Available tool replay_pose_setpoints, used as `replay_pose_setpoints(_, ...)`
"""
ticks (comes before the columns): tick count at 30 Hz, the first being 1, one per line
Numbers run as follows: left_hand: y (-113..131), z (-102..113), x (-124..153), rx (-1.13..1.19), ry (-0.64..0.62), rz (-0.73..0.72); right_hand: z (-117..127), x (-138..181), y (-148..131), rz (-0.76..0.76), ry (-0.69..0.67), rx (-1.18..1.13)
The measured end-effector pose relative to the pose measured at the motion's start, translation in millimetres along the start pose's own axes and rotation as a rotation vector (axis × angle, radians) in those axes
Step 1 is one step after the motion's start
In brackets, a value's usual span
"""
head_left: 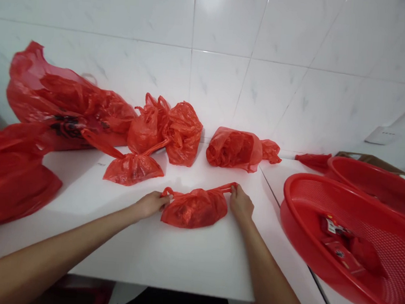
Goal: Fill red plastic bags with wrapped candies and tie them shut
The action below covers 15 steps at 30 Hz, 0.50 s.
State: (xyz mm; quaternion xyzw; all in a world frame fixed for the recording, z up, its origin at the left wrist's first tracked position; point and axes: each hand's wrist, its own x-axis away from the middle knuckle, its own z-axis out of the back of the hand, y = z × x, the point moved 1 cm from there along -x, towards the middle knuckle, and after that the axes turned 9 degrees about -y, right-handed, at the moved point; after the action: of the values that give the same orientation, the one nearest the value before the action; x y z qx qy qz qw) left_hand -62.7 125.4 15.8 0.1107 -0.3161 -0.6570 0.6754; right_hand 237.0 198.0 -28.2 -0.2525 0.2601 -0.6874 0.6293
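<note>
A small filled red plastic bag (194, 208) lies on the white table (165, 248) in front of me. My left hand (151, 203) pinches its left handle and my right hand (240, 203) pinches its right handle, both handles drawn sideways and flat to the table. Another small tied red bag (133, 168) lies just behind it to the left.
Several more red bags sit along the tiled wall: a large one (61, 102) at the back left, a middle pair (171, 130), one (236, 149) right of centre. A big red bag (5, 177) is at far left. Red mesh baskets (382, 281) with red packets stand right.
</note>
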Motion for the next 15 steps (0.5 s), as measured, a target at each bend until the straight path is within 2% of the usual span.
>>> replay_pose_setpoints(3,16.3,16.9,-3.2,0.046,0.171,-0.058,1.5,0.2,3.9,0.068,-0.042,-0.238)
replay_pose_setpoints(5,37.8,15.8,-4.4,0.012,0.282,-0.161,0.6,0.4,3.6,0.126,-0.079,-0.415)
replay_pose_setpoints(6,50.0,9.5,-5.4,-0.020,0.294,-0.227,0.1,0.8,3.0,0.153,-0.097,-0.498)
replay_pose_setpoints(8,72.7,-11.0,-8.8,-0.121,0.184,-0.367,-0.1,2.0,2.1,0.192,-0.131,-0.625)
replay_pose_setpoints(11,88.0,-32.7,-15.1,-0.138,0.037,-0.372,4.0,2.3,5.2,0.203,-0.142,-0.817)
replay_pose_setpoints(13,84.1,-25.8,-13.3,-0.093,-0.030,-0.369,8.4,-0.4,9.5,0.168,-0.109,-0.959)
replay_pose_setpoints(15,71.5,-2.0,-2.9,-0.040,-0.112,-0.396,11.2,-4.2,13.0,0.100,-0.065,-1.025)
